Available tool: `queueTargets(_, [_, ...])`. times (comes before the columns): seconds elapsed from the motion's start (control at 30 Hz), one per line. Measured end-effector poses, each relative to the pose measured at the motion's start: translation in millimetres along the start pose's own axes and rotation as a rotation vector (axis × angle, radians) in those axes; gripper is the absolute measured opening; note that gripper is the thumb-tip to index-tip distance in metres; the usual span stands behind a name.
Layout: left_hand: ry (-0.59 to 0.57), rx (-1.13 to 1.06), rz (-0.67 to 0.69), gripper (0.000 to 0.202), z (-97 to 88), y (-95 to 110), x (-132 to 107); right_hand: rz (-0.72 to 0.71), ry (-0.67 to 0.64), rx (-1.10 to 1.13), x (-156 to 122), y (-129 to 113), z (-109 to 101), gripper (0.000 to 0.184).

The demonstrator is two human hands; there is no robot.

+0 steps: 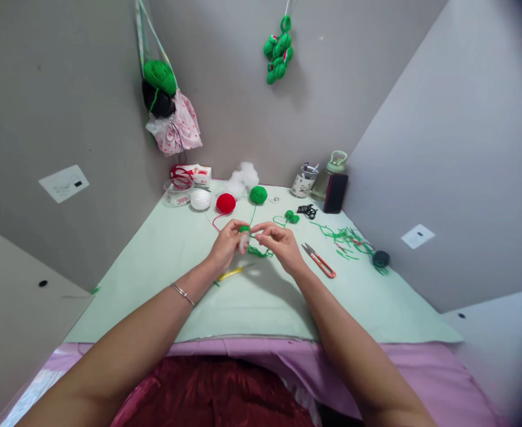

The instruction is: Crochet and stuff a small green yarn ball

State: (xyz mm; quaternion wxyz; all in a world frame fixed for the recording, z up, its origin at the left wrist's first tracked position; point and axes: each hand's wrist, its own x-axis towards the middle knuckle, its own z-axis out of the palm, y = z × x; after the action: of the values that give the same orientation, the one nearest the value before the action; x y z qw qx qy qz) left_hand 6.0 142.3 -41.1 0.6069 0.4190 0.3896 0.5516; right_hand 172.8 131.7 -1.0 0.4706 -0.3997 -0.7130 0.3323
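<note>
I am holding a small green piece (244,229) just above the table (163,261), between both hands, so that fingertips from each side can get at it. My left hand (225,244) is clamping it between thumb and fingers. My right hand (282,246) is pinching its fingertips together at the piece's side, on what looks like the green strand (252,214); it is too small to be sure. That strand is running back to the green ball (258,194), which is sitting beside the red ball (226,203), well apart from my hands, probably so the strand can feed freely.

The piece is looking round and knitted, with white fluff (243,241) hanging under it. The yellow hook (231,273) and snips (319,261) are lying near my wrists, probably for easy reach.
</note>
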Motion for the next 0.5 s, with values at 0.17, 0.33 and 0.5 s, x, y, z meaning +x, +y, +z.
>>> queueTargets(0.17, [0.005, 0.011, -0.05, 0.026, -0.9, -2, 0, 0.115, 0.022, 0.044, 3, 7, 5, 0.026])
queueTargets(0.33, [0.035, -0.005, -0.082, 0.031, -2.6, -6, 1, 0.158, 0.01, -0.065, 3, 15, 8, 0.021])
queueTargets(0.5, [0.043, -0.033, -0.128, 0.035, -3.4, -12, 4, 0.205, -0.082, -0.096, 4, 20, 10, 0.022])
